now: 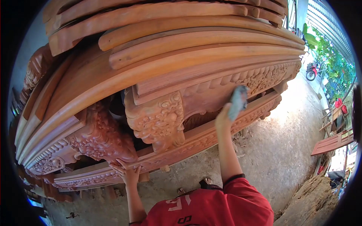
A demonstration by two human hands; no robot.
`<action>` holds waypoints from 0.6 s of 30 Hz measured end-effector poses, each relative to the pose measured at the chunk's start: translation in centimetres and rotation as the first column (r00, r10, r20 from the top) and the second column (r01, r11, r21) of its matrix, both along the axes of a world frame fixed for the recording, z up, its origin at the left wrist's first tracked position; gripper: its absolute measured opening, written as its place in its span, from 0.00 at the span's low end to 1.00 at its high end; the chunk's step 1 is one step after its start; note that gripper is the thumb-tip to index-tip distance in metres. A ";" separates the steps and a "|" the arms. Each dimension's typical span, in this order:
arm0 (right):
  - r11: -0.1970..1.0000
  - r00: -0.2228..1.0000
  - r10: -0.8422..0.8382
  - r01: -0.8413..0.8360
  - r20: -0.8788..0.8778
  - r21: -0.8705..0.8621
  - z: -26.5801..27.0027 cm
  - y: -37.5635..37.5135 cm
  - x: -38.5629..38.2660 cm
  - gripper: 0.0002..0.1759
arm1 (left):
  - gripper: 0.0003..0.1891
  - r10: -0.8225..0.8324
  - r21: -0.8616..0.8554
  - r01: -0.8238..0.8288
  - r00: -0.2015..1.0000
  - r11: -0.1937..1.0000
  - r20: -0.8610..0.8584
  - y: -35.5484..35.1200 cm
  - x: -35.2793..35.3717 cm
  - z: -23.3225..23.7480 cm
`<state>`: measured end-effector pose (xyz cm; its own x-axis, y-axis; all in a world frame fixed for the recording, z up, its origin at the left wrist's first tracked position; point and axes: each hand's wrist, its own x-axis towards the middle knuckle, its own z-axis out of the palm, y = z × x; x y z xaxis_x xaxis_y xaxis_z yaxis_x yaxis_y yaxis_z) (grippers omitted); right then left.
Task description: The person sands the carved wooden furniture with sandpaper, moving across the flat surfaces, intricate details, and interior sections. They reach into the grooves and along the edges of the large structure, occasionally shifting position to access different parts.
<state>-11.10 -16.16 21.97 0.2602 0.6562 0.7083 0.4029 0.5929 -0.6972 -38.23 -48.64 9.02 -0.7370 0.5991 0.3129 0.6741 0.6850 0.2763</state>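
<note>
Two hands: one left hand (126, 171), one right hand (225, 118). One grey pad (238, 101). One carved table (226, 81), two carved legs showing: left leg (102, 139), middle leg (158, 120). At least six curved rails (169, 15) stacked far. One motorbike (311, 71) far right.

A person is wearing a short-sleeved red sports jersey (217, 207), its right sleeve finishing in a narrow black cuff band (233, 177). Blocky white numerals (177, 203) and a small black logo (184, 219) are showing on the red fabric. Below the sleeves both forearms are showing bare, as are the left hand (126, 173) and right hand (223, 119).
</note>
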 end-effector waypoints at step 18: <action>0.989 0.989 0.148 -0.148 0.013 -0.008 -3.3 3.7 1.5 0.35 | 0.58 0.142 0.005 -0.143 0.986 0.990 0.084 1.8 0.2 -1.0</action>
<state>-9.59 -12.41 18.70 0.1507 0.6916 0.7064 0.3206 0.6417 -0.6967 -38.03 -46.86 8.07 -0.8383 0.4830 0.2528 0.5442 0.7689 0.3355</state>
